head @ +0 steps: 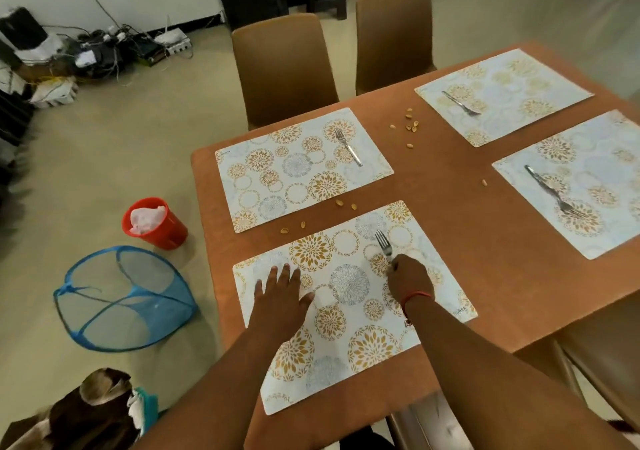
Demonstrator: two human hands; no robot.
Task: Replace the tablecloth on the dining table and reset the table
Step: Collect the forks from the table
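Observation:
An orange-brown tablecloth point(446, 227) covers the dining table. Several floral placemats lie on it, each with a fork. My left hand point(281, 295) presses flat with straight fingers on the nearest placemat point(346, 314). My right hand point(408, 278) grips the handle of that mat's fork point(383, 244), whose tines point away from me. Other forks lie on the far left mat point(348, 147), the far right mat point(460, 103) and the right mat point(550, 191). Nut shells point(410, 124) are scattered on the cloth between the mats.
Two brown chairs point(284, 65) stand at the table's far side. On the floor to the left are a red bin point(154, 222) and a blue mesh hamper point(124, 299) lying on its side. Folded cloth point(93, 411) sits at the bottom left. Cables and devices clutter the far wall.

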